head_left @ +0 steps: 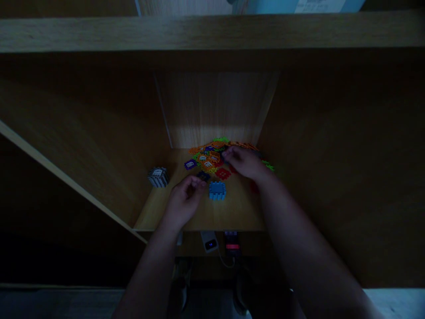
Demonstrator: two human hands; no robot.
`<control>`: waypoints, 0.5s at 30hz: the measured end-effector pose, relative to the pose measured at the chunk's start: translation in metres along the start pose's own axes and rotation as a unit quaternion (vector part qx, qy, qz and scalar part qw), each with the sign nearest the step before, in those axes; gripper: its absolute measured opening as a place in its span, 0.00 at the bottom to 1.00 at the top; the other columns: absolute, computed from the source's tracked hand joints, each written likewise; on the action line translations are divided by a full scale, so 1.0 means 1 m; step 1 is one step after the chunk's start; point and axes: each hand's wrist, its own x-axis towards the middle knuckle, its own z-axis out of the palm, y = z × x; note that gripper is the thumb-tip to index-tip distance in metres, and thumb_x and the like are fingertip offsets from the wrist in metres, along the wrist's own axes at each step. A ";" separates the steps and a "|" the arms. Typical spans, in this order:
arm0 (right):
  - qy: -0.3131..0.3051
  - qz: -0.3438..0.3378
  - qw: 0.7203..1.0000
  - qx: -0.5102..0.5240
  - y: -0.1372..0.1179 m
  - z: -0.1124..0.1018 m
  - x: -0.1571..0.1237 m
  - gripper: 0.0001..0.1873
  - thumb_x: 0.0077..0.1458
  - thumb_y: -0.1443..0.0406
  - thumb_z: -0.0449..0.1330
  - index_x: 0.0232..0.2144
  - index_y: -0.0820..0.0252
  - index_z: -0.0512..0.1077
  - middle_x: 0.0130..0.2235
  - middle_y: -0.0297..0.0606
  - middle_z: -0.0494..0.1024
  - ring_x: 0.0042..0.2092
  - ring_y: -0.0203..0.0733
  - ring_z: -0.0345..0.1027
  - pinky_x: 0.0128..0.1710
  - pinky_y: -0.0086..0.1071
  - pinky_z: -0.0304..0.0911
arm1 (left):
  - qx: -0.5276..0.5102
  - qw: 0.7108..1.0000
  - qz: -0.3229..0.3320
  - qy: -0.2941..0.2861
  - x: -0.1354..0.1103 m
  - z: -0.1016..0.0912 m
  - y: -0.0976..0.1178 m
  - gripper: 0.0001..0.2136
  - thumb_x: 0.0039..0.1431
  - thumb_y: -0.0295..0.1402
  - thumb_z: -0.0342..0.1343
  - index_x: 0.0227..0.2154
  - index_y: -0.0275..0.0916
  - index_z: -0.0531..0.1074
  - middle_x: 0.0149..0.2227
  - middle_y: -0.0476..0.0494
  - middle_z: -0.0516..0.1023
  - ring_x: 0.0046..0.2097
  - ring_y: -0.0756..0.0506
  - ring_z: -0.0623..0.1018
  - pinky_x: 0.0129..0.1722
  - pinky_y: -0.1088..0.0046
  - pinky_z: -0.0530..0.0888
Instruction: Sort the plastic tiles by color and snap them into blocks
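Left forearm and right forearm: bare, no sleeve in view. Left grip and right grip: bare-fingered. Below the shelf front edge: two dark shoes, detail too dim to tell.

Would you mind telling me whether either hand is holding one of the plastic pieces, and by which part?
The left hand seems to pinch a dark blue piece by its near edge; the right hand lies on the pile, grip unclear.

home, likely | wooden shelf cubby | toy building pieces | dim
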 end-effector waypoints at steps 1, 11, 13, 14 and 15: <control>-0.042 -0.008 0.997 0.067 -0.002 -0.001 -0.011 0.19 0.73 0.49 0.58 0.51 0.57 0.75 0.51 0.43 0.85 0.50 0.46 0.80 0.53 0.38 0.73 | 0.000 1.000 -0.002 0.016 0.000 -0.001 0.002 0.10 0.70 0.41 0.59 0.35 0.41 0.76 0.35 0.48 0.80 0.39 0.45 0.78 0.41 0.71 0.73; -0.117 0.008 0.988 0.095 -0.033 0.012 -0.085 0.43 0.52 0.63 0.77 0.66 0.53 0.66 0.67 0.46 0.75 0.67 0.54 0.71 0.66 0.48 0.66 | -0.103 0.952 0.037 -0.287 -0.042 -0.012 0.100 0.15 0.68 0.38 0.60 0.25 0.41 0.69 0.23 0.53 0.69 0.27 0.50 0.67 0.27 0.73 0.63; -0.099 0.001 0.991 0.088 -0.035 0.016 -0.086 0.45 0.51 0.65 0.78 0.67 0.52 0.65 0.69 0.47 0.74 0.69 0.54 0.69 0.69 0.49 0.63 | -0.108 0.934 0.069 -0.335 -0.057 -0.015 0.118 0.12 0.67 0.38 0.63 0.27 0.42 0.72 0.24 0.53 0.72 0.26 0.51 0.69 0.26 0.73 0.63; -0.091 -0.004 0.992 0.085 -0.036 0.017 -0.086 0.45 0.51 0.65 0.78 0.67 0.52 0.65 0.69 0.47 0.74 0.69 0.54 0.69 0.69 0.49 0.63 | -0.110 0.927 0.091 -0.347 -0.063 -0.017 0.125 0.10 0.67 0.37 0.64 0.29 0.42 0.74 0.25 0.52 0.74 0.27 0.50 0.71 0.27 0.72 0.65; -0.086 -0.006 0.993 0.084 -0.036 0.019 -0.087 0.44 0.51 0.65 0.78 0.67 0.52 0.66 0.68 0.47 0.74 0.68 0.53 0.69 0.69 0.49 0.63 | -0.114 0.921 0.116 -0.354 -0.069 -0.018 0.130 0.09 0.66 0.37 0.65 0.30 0.43 0.75 0.26 0.51 0.76 0.28 0.49 0.73 0.29 0.72 0.67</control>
